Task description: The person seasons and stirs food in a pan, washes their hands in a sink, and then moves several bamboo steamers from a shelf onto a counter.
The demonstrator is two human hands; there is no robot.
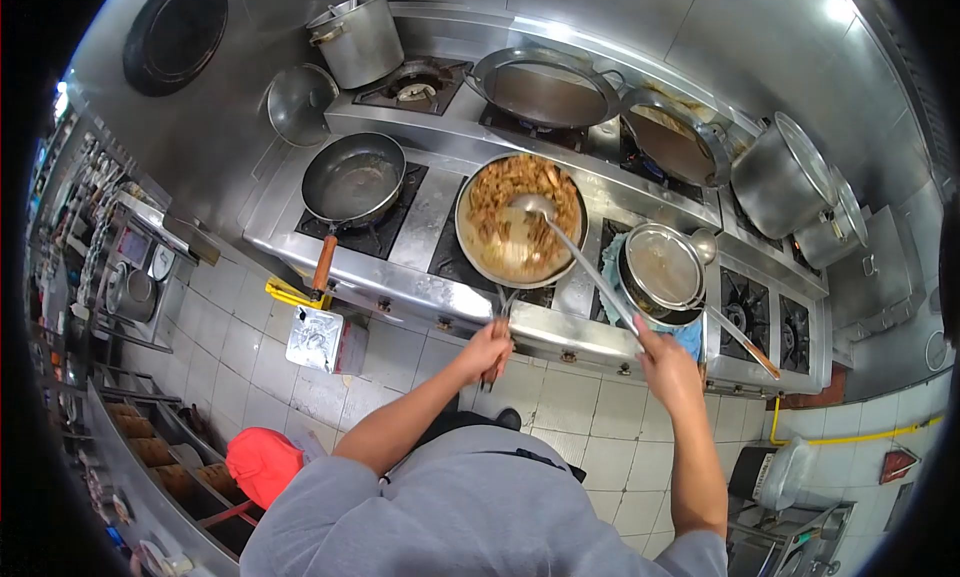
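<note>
A wide pan (pixel 470 239) full of brown chopped food stands on the front middle burner of a steel stove (pixel 430 212). My left hand (pixel 487 349) grips the pan's handle at the stove's front edge. My right hand (pixel 662 362) holds the long handle of a metal ladle (pixel 580 262), whose bowl rests in the food near the pan's middle.
An empty dark pan (pixel 352 180) with an orange handle sits on the left burner. A covered pot (pixel 660 272) stands to the right. Pots and two woks line the back burners. A shelf of containers (pixel 150 447) runs along the left, with a red object (pixel 262 464) beside me.
</note>
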